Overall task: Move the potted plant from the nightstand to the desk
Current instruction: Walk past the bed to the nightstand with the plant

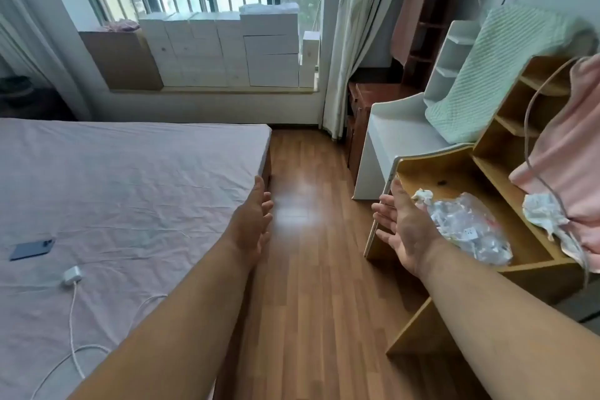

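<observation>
No potted plant and no nightstand show in the head view. Both my arms reach forward over the wooden floor. My left hand (253, 224) is empty with its fingers apart, beside the corner of the bed. My right hand (406, 230) is empty too, palm turned inward and fingers spread, just in front of the rounded edge of a light wooden desk (454, 172) on the right. A crumpled clear plastic bag (467, 227) and a wad of tissue (422, 195) lie on that desk.
A bed with a pink sheet (130, 198) fills the left, with a phone (31, 248) and a white charger and cable (72, 274) on it. A white desk (393, 136) with a green cloth, a dark red cabinet (360, 107), a curtain and stacked white boxes (227, 49) stand ahead.
</observation>
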Available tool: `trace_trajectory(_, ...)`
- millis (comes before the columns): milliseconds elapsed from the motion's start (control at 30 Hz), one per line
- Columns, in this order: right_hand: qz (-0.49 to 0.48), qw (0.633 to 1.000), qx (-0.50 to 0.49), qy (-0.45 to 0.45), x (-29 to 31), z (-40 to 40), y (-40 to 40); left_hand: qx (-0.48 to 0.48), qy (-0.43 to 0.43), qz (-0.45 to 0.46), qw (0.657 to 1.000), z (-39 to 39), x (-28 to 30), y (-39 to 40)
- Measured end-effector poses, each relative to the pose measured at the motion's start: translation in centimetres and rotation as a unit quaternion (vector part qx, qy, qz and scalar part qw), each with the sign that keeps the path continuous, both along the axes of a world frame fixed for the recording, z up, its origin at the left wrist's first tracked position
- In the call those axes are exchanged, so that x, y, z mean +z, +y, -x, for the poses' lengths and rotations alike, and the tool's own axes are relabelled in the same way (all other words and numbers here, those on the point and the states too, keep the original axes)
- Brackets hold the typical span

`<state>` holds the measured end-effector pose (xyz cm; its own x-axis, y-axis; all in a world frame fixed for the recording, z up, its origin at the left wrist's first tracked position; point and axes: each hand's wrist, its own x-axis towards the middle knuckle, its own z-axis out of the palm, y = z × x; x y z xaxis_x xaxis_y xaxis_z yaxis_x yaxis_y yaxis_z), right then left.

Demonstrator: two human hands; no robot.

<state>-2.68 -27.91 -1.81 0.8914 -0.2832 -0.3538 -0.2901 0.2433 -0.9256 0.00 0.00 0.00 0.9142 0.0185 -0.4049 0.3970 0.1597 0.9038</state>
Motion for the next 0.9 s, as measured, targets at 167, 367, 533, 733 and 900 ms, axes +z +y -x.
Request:
trace_trajectory(167, -0.002, 1.0, -0.019, 0.002, 1.0, -7.2, 2.1, -0.053, 0.002, -0.015, 0.998, -8.4, 1.0, 1.7)
trace_trajectory(367, 0.001, 0.999, -0.031, -0.008, 1.3, -13.9, 3.3, -0.079, -0.003, -0.018, 0.997, -16.4, 1.6, 2.5)
trace_trajectory(533, 0.004, 0.999, -0.041, -0.01, 1.2, -19.0, 2.3, -0.082, 0.008, -0.021, 0.996, -21.0, 0.8, 2.6)
trace_trajectory(733, 0.008, 1.0, -0.021, -0.002, -0.3, -25.5, 0.6, -0.05, 0.014, -0.012, 0.999, -28.0, -0.1, 0.6)
trace_trajectory(900, 0.011, 1.0, 0.004, -0.001, -1.4, -32.9, -2.8, -0.032, 0.03, 0.014, 0.999, -35.2, -1.5, -2.7)
